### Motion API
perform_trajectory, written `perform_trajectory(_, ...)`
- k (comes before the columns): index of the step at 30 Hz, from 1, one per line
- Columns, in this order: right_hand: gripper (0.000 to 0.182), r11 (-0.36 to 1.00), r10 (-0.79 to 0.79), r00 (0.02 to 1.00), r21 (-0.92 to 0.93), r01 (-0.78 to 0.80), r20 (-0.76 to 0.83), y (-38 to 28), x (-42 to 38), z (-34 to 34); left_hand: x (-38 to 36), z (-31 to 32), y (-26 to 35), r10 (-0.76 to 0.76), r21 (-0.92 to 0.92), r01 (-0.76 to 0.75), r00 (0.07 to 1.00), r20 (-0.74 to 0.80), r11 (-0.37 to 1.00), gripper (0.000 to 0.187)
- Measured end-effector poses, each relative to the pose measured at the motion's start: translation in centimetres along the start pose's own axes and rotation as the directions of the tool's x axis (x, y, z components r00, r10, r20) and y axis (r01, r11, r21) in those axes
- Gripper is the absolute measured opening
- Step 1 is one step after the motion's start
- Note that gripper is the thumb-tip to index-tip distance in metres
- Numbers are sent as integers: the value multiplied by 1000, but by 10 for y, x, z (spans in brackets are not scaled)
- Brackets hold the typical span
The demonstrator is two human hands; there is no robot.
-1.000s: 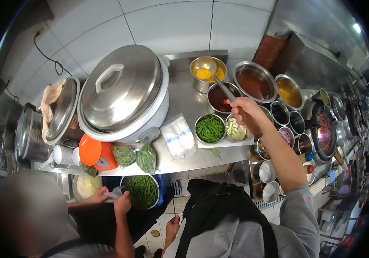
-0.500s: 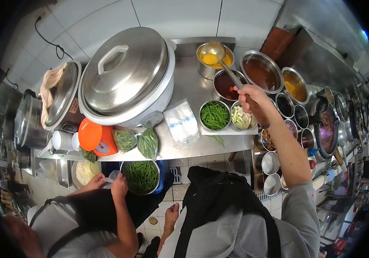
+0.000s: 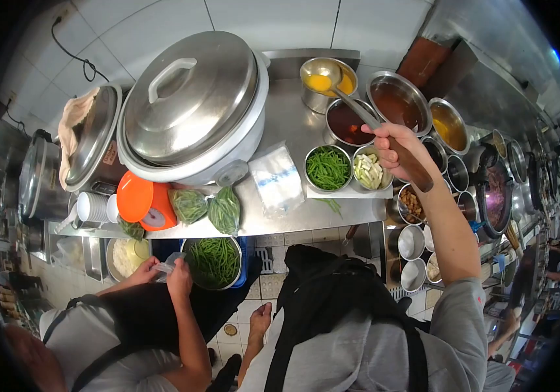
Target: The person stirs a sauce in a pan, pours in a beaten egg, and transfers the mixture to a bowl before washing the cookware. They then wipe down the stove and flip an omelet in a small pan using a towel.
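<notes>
My right hand (image 3: 394, 149) is closed round the brown handle of a ladle (image 3: 323, 74). The ladle's bowl, with yellow liquid in it, is over a metal pot (image 3: 318, 100) of the same yellow liquid. Beside that pot is a pot of dark red liquid (image 3: 347, 122), partly under the ladle's shaft. Below stand a bowl of cut green vegetables (image 3: 327, 168) and a bowl of pale chopped pieces (image 3: 368, 168). My left hand (image 3: 261, 320) hangs low beside my body with its fingers curled; whether it holds anything is hidden.
At the left a co-worker's hands (image 3: 165, 273) hold a clear bag near a pot of green beans (image 3: 213, 262). A big lidded cooker (image 3: 192, 104), an orange scale (image 3: 137, 199) and plastic bags (image 3: 276, 180) stand on the steel counter (image 3: 286, 225). More bowls line the right.
The ladle's bowl has shifted slightly left over the pot, and my right hand has moved a little to the right. The co-worker's hands have moved slightly with the bag.
</notes>
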State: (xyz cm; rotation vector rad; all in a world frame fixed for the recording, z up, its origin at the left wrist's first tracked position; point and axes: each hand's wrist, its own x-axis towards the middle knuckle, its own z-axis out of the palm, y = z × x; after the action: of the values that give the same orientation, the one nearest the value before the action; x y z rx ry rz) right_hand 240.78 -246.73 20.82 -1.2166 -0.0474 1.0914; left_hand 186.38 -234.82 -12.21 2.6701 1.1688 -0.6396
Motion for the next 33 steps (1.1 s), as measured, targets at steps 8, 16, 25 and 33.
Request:
perform_trajectory(8,39,981,44,991,181,-67,128,5,-8,-6,-26,17,24,-107,-395,154,985,139,906,47)
perform_trajectory(16,43,857,19,919,466,-218,394,27,11,-5,-25,21,40,-110,-693,285,952,286,663,59)
perform_trajectory(25,33,935,-148,967,349,68,209,15,18,2,-19,40,52,-21,-860,460,884,468,221,71)
perform_trajectory(33,38,948,-154,984,295,121,92,21,-22,-17,49,-150,134,448,-861,257,893,38,-438,63)
